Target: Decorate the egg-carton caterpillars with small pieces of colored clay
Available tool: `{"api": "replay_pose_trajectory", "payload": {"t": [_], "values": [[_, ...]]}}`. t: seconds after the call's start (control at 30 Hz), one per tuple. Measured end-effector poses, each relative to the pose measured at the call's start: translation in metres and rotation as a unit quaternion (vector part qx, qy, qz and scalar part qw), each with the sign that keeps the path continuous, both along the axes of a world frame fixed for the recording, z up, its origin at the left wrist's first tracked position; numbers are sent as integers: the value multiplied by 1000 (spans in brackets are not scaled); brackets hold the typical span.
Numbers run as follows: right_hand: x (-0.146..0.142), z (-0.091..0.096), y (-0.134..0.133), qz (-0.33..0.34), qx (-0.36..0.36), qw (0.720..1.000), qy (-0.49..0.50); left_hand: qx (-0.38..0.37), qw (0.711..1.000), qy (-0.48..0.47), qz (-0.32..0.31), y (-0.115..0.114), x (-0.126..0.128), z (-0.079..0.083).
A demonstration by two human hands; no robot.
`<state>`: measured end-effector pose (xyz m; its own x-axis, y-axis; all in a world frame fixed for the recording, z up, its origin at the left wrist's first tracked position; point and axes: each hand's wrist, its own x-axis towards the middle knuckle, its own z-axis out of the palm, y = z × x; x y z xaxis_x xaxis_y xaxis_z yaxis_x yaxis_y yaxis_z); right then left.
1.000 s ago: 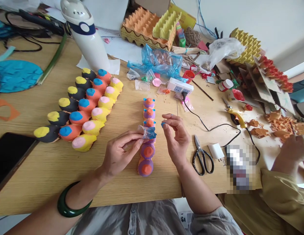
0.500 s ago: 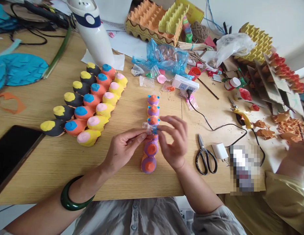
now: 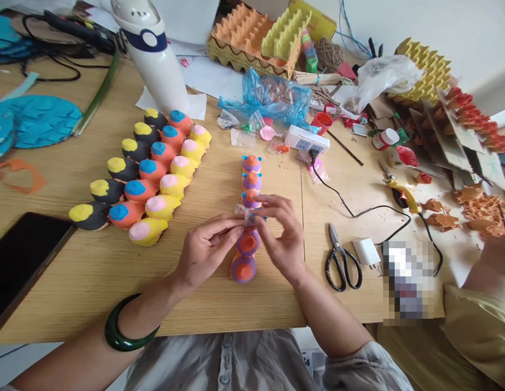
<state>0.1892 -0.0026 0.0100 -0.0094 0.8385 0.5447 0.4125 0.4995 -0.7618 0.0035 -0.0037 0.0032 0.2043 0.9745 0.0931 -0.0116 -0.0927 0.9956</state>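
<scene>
Clear packet, apparently blue-filled, over purple-orange row

No words or numbers you can read, a plain white disc on the navy band of the white bottle, the red-labelled jar too small for you to decipher

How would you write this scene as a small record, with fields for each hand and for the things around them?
left hand: pinching a clear wrapper
right hand: fingertips at blue material beside the wrapper; grip unclear
below hands: purple-and-orange strip, blue tabs on its three far bumps
left of strip: black-and-yellow row, orange-and-blue row, yellow-and-pink row
right of strip: scissors, white adapter
</scene>
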Motion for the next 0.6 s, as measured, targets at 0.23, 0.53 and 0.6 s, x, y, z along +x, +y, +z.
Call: {"api": "replay_pose_trajectory", "payload": {"t": [0.23, 0.53, 0.6], "values": [[2, 0, 0, -46, -53, 996, 51, 7, 999, 27, 33, 0, 0, 0], [3, 6, 2, 33, -34, 999, 16, 166, 981, 100, 16, -1, -4, 2], [5, 7, 2, -37, -38, 996, 66, 171, 979, 113, 25, 0, -4, 3]]}}
